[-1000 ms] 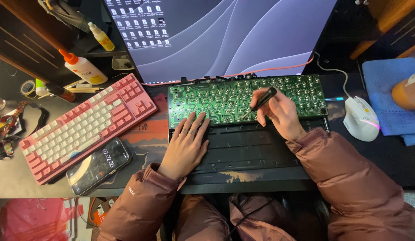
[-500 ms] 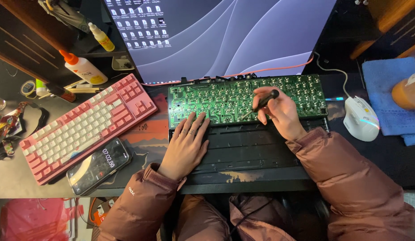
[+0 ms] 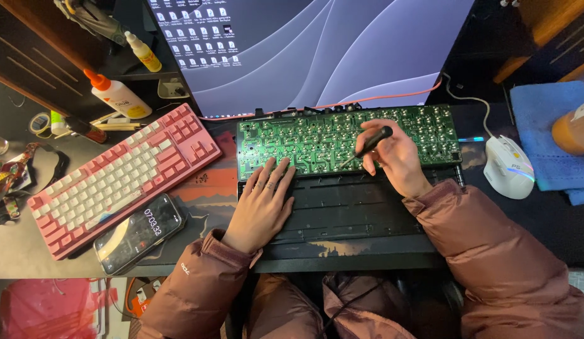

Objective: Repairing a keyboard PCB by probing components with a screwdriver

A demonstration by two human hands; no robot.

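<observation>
A green keyboard circuit board point(image 3: 317, 135) lies in front of the monitor, above a black keyboard case point(image 3: 355, 204). My left hand point(image 3: 262, 204) rests flat, its fingertips on the board's lower edge and its palm on the case. My right hand point(image 3: 395, 157) grips a black screwdriver point(image 3: 367, 145) whose tip points down and left onto the board near its middle.
A pink and white keyboard point(image 3: 119, 176) lies angled at the left with a phone point(image 3: 138, 233) below it. Glue bottles point(image 3: 119, 95) stand at the back left. At the right a white mouse point(image 3: 508, 166) sits beside a blue cloth point(image 3: 546, 125). A monitor point(image 3: 304, 50) fills the back.
The screwdriver and my right hand have shifted very slightly on the board. My left hand has stayed in place.
</observation>
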